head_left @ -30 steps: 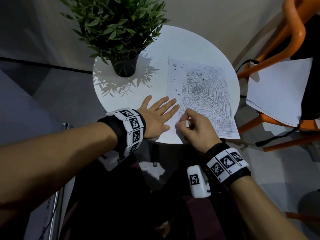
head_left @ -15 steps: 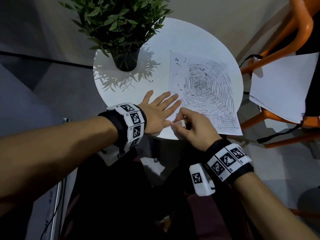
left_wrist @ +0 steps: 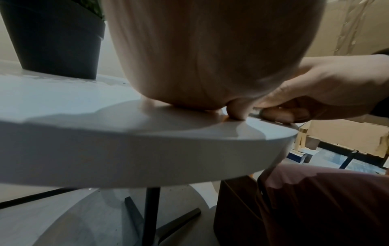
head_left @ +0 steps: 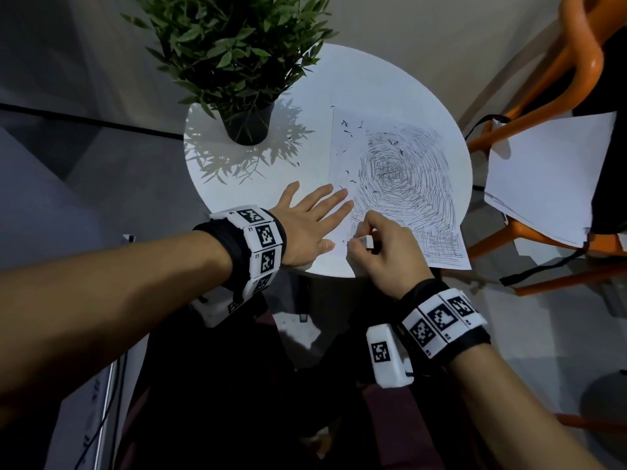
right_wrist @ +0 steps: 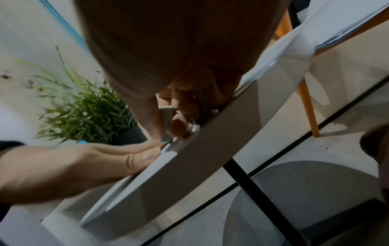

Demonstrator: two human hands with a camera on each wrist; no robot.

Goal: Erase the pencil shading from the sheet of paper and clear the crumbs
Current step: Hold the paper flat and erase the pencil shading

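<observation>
A sheet of paper (head_left: 407, 184) covered in dense pencil shading lies on the right half of the round white table (head_left: 373, 89). Dark eraser crumbs (head_left: 349, 130) dot the sheet's bare left strip. My left hand (head_left: 312, 215) lies flat with straight, spread fingers, pressing the sheet's near left edge onto the table. My right hand (head_left: 380, 249) pinches a small white eraser (head_left: 364, 239) between thumb and fingers at the sheet's near left corner, its tip down on the paper. The right wrist view shows the eraser (right_wrist: 166, 119) upright between the fingers.
A potted green plant (head_left: 237, 62) in a dark pot stands at the table's back left. An orange chair (head_left: 583, 79) holding loose white sheets (head_left: 543, 174) is close on the right. The sheet's near right corner overhangs the table edge.
My right hand shifted a little along the near left corner of the sheet with the eraser, in short rubbing strokes. The left hand stayed flat in place.
</observation>
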